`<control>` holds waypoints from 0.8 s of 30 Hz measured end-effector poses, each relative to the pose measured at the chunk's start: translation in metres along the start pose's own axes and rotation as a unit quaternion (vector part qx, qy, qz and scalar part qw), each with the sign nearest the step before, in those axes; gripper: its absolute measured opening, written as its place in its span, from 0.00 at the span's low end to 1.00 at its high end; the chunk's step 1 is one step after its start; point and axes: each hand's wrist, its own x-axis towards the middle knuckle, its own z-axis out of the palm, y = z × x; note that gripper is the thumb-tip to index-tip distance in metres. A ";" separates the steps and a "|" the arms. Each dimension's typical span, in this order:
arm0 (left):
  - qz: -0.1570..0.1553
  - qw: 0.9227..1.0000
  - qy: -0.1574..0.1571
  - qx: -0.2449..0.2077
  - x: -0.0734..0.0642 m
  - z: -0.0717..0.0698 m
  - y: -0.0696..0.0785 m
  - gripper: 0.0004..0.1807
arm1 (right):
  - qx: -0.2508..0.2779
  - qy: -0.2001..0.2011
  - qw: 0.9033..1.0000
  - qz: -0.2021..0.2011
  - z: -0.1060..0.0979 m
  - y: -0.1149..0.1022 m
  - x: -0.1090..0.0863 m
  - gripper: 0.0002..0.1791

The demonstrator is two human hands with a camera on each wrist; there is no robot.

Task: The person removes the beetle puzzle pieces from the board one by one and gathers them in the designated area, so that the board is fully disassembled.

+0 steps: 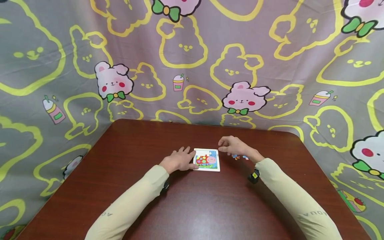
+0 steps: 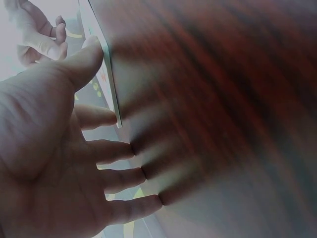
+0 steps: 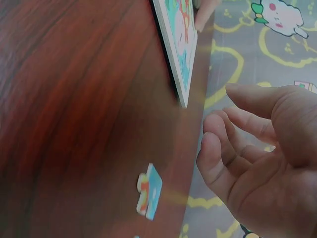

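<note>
A small jigsaw puzzle board (image 1: 218,165) with a white frame lies on the table, showing a pink and red spotted cartoon animal. White backing shows at its upper left. My left hand (image 1: 179,159) rests at the board's left side, its straight fingers spread. In the left wrist view, the thumb (image 2: 89,59) and index finger touch the board's edge, and the other fingertips meet the tabletop. Over the right side hovers my right hand (image 1: 235,145), fingers loosely bent and thumb apart, holding nothing. Loose puzzle pieces (image 3: 152,192) lie on the table below it.
The brown wooden table (image 1: 192,206) has rounded far corners. Behind it hangs a grey curtain (image 1: 192,83) printed with cartoon rabbits and yellow outlines. A dark device (image 1: 254,176) is strapped on the right wrist.
</note>
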 end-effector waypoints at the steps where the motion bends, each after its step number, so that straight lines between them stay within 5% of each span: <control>1: 0.000 1.000 0.000 0.000 0.000 0.000 0.000 0.44 | 0.001 -0.003 1.000 0.003 0.002 -0.001 0.001 0.15; 24: -0.006 1.000 0.002 0.000 -0.002 0.001 0.001 0.44 | -0.029 -0.052 0.998 -0.010 0.024 -0.010 0.003 0.15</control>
